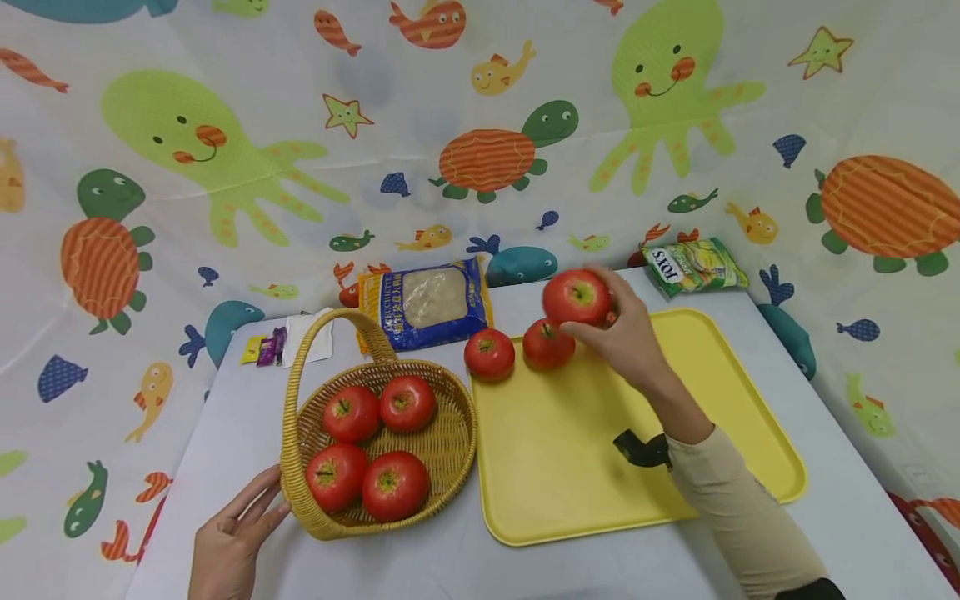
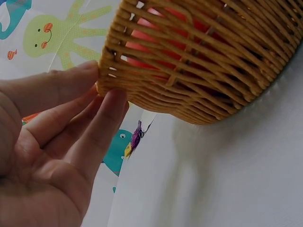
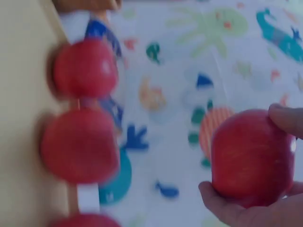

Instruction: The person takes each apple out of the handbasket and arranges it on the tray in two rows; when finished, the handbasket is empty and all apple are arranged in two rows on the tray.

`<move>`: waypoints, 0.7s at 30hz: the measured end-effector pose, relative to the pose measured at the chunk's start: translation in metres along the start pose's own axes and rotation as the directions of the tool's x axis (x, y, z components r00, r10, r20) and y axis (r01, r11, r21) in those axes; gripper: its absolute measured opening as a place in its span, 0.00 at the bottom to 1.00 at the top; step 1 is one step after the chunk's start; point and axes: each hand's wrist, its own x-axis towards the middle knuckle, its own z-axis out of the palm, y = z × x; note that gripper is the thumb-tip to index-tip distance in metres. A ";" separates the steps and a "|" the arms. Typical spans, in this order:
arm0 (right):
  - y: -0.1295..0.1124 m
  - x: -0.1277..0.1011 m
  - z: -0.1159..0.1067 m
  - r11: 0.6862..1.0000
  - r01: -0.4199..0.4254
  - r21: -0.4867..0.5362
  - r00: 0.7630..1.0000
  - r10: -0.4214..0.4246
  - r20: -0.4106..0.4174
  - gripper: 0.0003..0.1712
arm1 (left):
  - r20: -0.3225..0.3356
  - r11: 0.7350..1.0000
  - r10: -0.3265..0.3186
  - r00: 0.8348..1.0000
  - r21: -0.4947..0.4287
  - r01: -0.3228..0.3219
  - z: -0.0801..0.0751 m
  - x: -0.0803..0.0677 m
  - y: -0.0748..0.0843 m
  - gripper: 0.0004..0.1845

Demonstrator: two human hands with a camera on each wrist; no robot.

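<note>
My right hand (image 1: pixel 618 325) grips a red apple (image 1: pixel 577 297), raised over the far edge of the yellow tray (image 1: pixel 570 467); in the right wrist view, thumb and fingers wrap this apple (image 3: pixel 253 158). Two more apples, a left one (image 1: pixel 489 354) and a right one (image 1: pixel 549 344), sit at the tray's far left corner. The right wrist view also catches part of another apple (image 3: pixel 87 221) at its bottom edge. On the left, my left hand (image 1: pixel 236 533) pinches the side of a wicker basket (image 1: pixel 450 417) near the handle's foot. Several apples (image 1: pixel 396 486) lie inside the basket.
Behind the basket lies a blue and yellow food packet (image 1: pixel 427 304). Small wrapped sweets (image 1: pixel 266 348) and a white napkin (image 1: pixel 309 337) lie at the back left. A green snack bag (image 1: pixel 696 265) rests behind the tray. A printed sea-animal cloth (image 1: pixel 480 100) hangs around the table.
</note>
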 end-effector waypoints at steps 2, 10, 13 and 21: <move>0.006 0.005 -0.025 0.999 -0.042 -0.017 0.994 0.040 -0.098 0.47 | 0.003 1.000 -0.004 1.000 0.004 0.004 0.000 0.000 0.000 0.38; 0.066 0.020 -0.100 0.951 -0.296 -0.093 0.920 0.257 -0.294 0.49 | 0.005 1.000 -0.007 1.000 0.017 0.007 0.000 -0.002 -0.002 0.38; 0.086 0.019 -0.110 0.923 -0.366 -0.119 0.906 0.323 -0.274 0.50 | -0.012 0.999 -0.024 1.000 0.032 0.024 0.001 -0.002 -0.001 0.38; 0.114 0.015 -0.114 0.898 -0.414 -0.146 0.896 0.374 -0.241 0.50 | -0.007 1.000 -0.011 1.000 0.006 0.011 0.002 0.000 0.001 0.39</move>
